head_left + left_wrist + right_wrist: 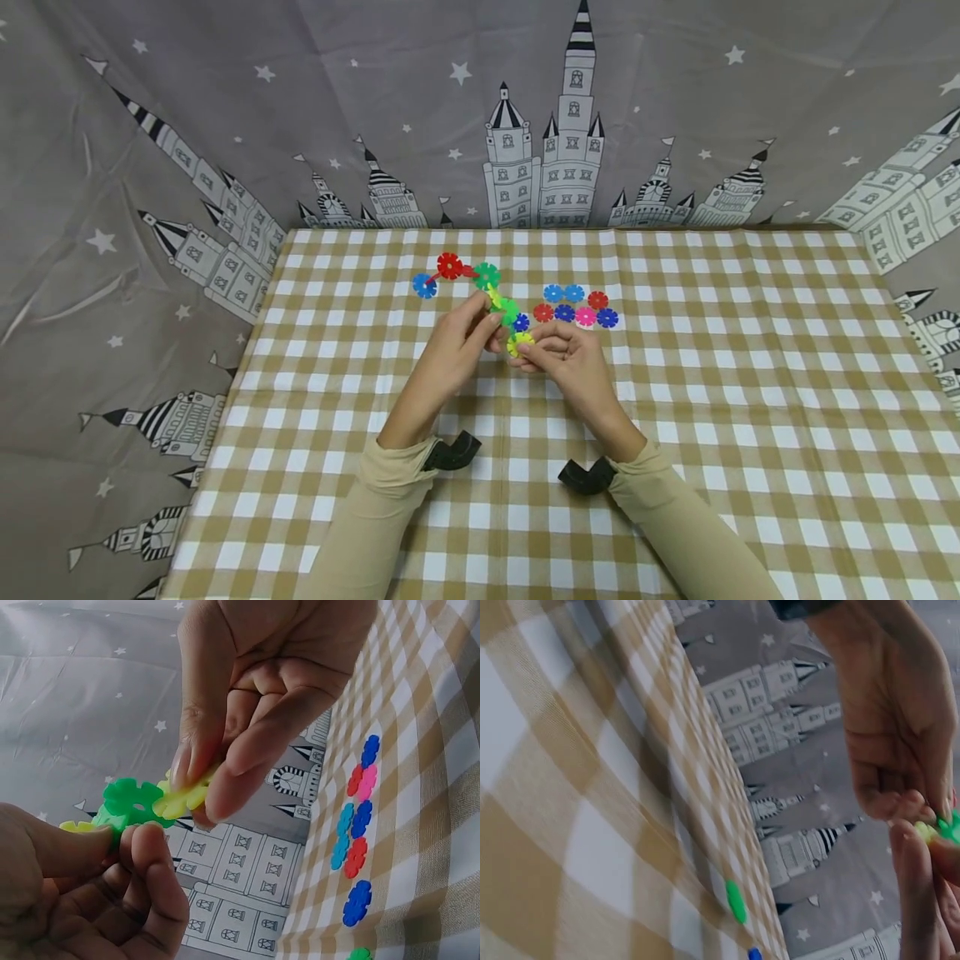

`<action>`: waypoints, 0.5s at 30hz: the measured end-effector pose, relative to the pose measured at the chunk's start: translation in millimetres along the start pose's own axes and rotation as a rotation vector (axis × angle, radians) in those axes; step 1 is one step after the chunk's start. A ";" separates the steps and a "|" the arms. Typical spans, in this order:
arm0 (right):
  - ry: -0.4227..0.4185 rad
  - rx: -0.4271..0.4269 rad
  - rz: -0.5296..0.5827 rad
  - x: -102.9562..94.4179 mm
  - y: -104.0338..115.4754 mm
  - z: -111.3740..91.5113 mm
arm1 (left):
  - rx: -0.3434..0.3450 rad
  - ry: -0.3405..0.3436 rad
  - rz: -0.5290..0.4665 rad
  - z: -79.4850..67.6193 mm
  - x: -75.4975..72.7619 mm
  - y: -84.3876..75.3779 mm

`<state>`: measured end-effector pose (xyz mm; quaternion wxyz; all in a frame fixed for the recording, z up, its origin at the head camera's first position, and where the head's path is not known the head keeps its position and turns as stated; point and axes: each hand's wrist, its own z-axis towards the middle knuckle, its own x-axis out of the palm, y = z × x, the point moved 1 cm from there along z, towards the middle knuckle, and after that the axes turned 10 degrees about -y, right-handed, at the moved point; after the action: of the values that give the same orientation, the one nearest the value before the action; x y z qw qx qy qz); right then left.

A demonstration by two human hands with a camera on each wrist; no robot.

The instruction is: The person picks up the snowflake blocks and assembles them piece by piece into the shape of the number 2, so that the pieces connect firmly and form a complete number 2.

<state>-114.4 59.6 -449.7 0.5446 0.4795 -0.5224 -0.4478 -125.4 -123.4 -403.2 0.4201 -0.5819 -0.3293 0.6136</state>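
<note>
My left hand (459, 337) pinches a green flower-shaped disc (129, 796) between thumb and fingers. Facing it, my right hand (572, 357) pinches a yellow disc (517, 344) by its edge. In the left wrist view this yellow disc meets the green one at its rim. Another yellow disc (493, 295) sits at the far side of the held green disc. Beyond it runs a linked string with a green disc (487, 276), a red disc (450, 266) and a blue disc (424, 286) at the far left. Fingers hide some of the joints.
Several loose discs, among them a pink disc (586, 316) and a light blue disc (553, 292), lie on the checked tablecloth (712, 375) to the right. A dark blue disc (521, 322) lies just beyond my hands. A grey castle-print curtain (420, 75) hangs behind the table.
</note>
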 end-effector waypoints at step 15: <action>0.088 0.013 -0.120 -10.9 3.7 9.6 | -0.023 -0.014 0.040 -1.4 -4.3 1.4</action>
<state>-124.6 70.4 -447.6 0.5362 0.5327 -0.4711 -0.4548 -124.3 -128.1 -402.7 0.3988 -0.5886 -0.3277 0.6222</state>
